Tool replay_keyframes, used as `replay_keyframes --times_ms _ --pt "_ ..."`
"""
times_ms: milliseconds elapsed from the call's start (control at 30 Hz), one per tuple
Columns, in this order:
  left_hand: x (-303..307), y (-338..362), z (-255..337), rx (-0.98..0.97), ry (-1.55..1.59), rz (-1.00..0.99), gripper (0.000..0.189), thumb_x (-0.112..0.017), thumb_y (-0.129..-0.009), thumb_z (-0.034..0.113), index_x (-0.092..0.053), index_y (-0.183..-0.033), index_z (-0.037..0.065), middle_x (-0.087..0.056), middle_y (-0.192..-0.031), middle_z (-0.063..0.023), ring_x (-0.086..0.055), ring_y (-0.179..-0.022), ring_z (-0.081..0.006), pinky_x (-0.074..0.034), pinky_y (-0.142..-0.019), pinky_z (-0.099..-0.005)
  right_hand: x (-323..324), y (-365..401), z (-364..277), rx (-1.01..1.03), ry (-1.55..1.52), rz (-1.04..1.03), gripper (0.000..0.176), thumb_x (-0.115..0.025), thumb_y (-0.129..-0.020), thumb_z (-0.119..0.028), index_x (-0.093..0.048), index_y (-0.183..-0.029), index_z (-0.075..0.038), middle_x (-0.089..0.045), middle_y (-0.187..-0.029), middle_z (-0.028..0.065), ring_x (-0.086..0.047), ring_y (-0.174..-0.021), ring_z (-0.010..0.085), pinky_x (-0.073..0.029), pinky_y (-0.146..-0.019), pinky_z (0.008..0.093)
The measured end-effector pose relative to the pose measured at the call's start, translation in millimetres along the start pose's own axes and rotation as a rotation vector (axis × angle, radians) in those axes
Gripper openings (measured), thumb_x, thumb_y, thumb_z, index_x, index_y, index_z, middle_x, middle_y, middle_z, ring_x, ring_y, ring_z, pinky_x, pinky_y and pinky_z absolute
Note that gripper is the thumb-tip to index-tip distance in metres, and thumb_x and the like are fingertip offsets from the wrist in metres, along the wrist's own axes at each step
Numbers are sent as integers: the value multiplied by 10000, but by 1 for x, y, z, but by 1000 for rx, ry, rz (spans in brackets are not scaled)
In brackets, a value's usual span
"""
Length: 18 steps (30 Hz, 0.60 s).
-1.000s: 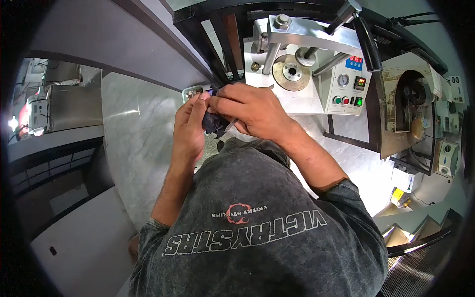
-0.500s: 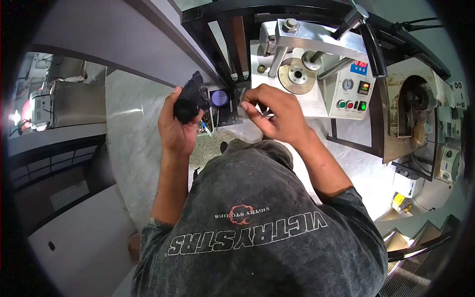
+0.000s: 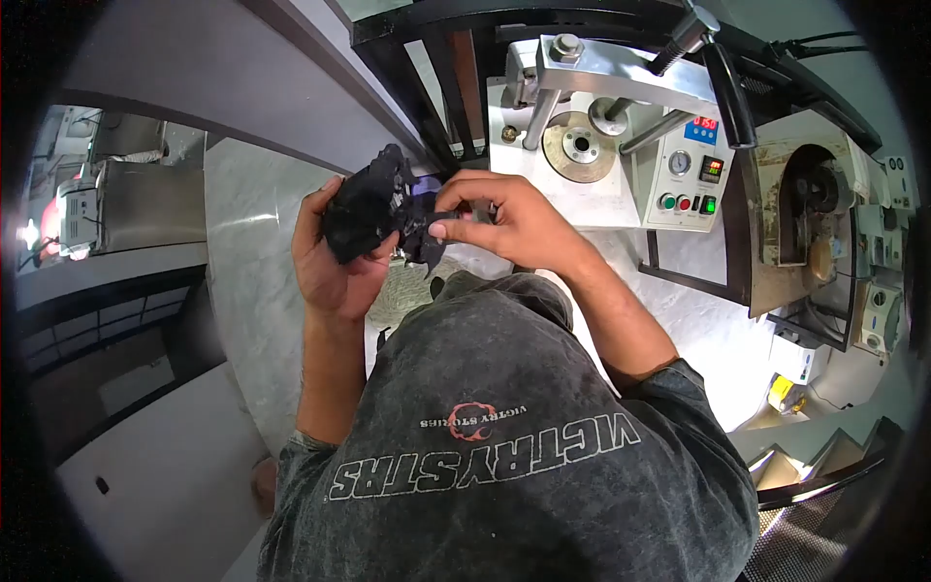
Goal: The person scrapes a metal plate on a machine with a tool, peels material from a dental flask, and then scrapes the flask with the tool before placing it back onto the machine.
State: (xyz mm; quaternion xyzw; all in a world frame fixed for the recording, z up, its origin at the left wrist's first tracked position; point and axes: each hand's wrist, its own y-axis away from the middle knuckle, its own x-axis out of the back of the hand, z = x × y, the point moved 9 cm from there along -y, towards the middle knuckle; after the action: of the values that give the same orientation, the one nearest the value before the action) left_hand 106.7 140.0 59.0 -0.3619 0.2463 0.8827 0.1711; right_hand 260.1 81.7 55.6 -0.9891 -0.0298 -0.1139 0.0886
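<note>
Ragged black material (image 3: pixel 367 211), which looks soft and torn, rests in my left hand (image 3: pixel 330 267), with the fingers and thumb curled round its left and lower sides. My right hand (image 3: pixel 499 218) pinches the right-hand part of the same material between thumb and fingers. Light specks show along the middle of it, between the two hands. Behind the material, a purple round lid (image 3: pixel 427 185) is partly covered. What else the right fingers may hold is hidden.
A press machine (image 3: pixel 669 175) with a metal disc (image 3: pixel 580 146), gauge, buttons and a black-handled lever stands at the upper right. Further right is an open-fronted machine (image 3: pixel 810 213). A grey panel (image 3: pixel 223 68) slopes across the upper left. A woven round mat (image 3: pixel 393 296) lies below the hands.
My right hand has moved left and now grips the black material. The material is spread wider, and my left hand has shifted slightly left and down.
</note>
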Motion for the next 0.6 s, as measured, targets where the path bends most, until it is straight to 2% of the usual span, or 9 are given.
replay_keyframes --times_ms 33,100,167,200,300,367,400,567,600 --pt "9 -3 2 11 0 35 267 -576 -955 337 -668 -984 88 -706 -930 -59 -659 -798 -198 -491 -627 -298 -4 2 11 -151 -171 -54 295 -750 -882 -315 -693 -1001 -51 -664 -881 16 -611 -836 107 -480 -719 261" --pt "20 -8 -1 23 0 71 293 -569 -960 357 -668 -991 84 -706 -945 -59 -660 -803 -203 -497 -653 -302 -2 3 16 -182 -226 -36 276 -737 -900 -302 -689 -996 -48 -641 -840 -11 -571 -806 78 -455 -702 247" --pt "40 -12 0 -49 -146 191 366 -509 -991 389 -662 -1058 63 -698 -1028 -43 -648 -875 -199 -498 -841 -319 0 2 18 -212 -280 -15 258 -725 -918 -290 -685 -992 -46 -619 -798 -38 -531 -776 49 -429 -685 232" --pt "46 -12 -4 -48 -146 189 366 -509 -991 389 -662 -1058 63 -698 -1028 -43 -648 -875 -199 -498 -841 -319 0 2 16 -225 -370 -16 274 -725 -919 -294 -682 -1002 -36 -609 -807 -42 -524 -774 50 -426 -687 227" --pt "41 -3 -26 82 -228 61 331 -596 -970 298 -650 -1129 13 -694 -1070 -79 -667 -895 -205 -519 -785 -323 0 1 12 -232 -478 12 276 -711 -931 -278 -678 -1023 -20 -602 -823 -48 -515 -770 49 -422 -690 220" --pt "12 8 -34 56 -510 -27 300 -629 -955 206 -638 -1161 -12 -687 -1074 -92 -655 -960 -191 -500 -888 -341 1 1 13 -228 -499 35 263 -698 -941 -258 -676 -1035 -14 -604 -831 -50 -513 -768 48 -421 -691 218" --pt "8 8 -31 16 -467 -11 255 -647 -938 153 -642 -1130 -14 -683 -1055 -89 -646 -973 -162 -474 -941 -331 3 2 13 -219 -469 15 240 -687 -941 -225 -675 -1050 -11 -620 -863 -40 -533 -797 56 -437 -713 224" --pt "8 5 -17 -119 -604 6 235 -686 -920 123 -646 -1114 -3 -690 -997 -38 -637 -910 -106 -485 -848 -255 16 0 5 -102 -320 61 239 -673 -916 -159 -664 -1105 -13 -674 -966 34 -605 -897 105 -483 -792 256" --pt "9 6 -13 -158 -680 31 226 -691 -916 109 -647 -1106 -6 -692 -983 -33 -636 -897 -100 -484 -839 -246 21 0 -2 -39 -157 92 241 -690 -902 -144 -667 -1104 -16 -667 -982 24 -598 -915 107 -475 -787 254"
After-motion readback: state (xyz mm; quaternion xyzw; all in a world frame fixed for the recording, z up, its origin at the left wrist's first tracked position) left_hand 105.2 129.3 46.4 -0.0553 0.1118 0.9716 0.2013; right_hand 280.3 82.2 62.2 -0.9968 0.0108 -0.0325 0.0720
